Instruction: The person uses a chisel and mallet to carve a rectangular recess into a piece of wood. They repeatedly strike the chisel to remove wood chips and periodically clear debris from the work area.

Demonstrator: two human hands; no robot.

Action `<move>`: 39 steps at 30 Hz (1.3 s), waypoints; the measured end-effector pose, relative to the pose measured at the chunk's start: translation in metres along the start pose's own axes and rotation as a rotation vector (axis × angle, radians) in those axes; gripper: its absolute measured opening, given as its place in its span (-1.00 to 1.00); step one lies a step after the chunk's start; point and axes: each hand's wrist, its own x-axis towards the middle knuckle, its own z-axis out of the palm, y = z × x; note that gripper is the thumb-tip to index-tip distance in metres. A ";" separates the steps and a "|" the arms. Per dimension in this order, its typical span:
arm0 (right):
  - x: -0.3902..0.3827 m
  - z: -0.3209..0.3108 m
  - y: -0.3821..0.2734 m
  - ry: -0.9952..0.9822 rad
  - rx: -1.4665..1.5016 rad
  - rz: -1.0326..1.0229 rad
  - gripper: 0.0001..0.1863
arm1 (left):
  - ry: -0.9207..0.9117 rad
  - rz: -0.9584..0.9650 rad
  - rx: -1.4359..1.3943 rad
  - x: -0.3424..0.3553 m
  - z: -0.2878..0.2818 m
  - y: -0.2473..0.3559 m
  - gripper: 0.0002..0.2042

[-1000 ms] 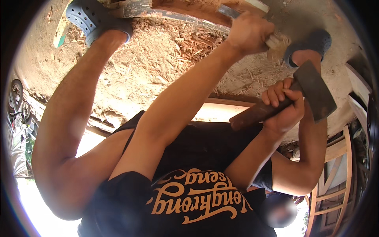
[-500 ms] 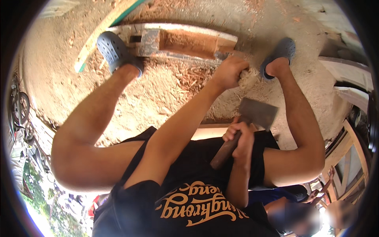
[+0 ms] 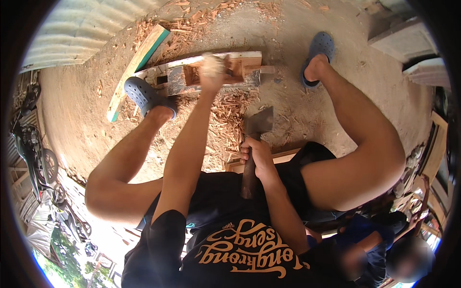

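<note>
My left hand (image 3: 212,80), blurred, is closed round a chisel (image 3: 228,72) with a pale, frayed handle end, held over a recess cut in a wooden workpiece (image 3: 250,69) with patchy paint. Much of the chisel is hidden or smeared. My right hand (image 3: 259,156) grips the dark handle of a hatchet with a broad, square steel head (image 3: 259,120), held low in front of my lap, apart from the chisel. Wood chips (image 3: 230,113) lie on the dirt ground below the workpiece, between my feet in grey-blue clogs (image 3: 144,96).
A green-edged plank (image 3: 137,72) lies by my left foot. Corrugated sheeting (image 3: 81,33) is at top left, motorcycles (image 3: 41,163) at the left edge. Boards (image 3: 398,41) and wooden frames (image 3: 439,163) stand at the right. Other people (image 3: 365,240) are at lower right.
My left hand has moved leftward with the chisel, onto the recess of the workpiece. My right hand has moved down and leftward with the hatchet. The view has tilted, showing more ground.
</note>
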 end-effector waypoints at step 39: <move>0.037 0.033 0.016 0.030 -0.260 -0.130 -0.80 | 0.353 -0.061 0.504 -0.011 -0.021 0.001 -0.43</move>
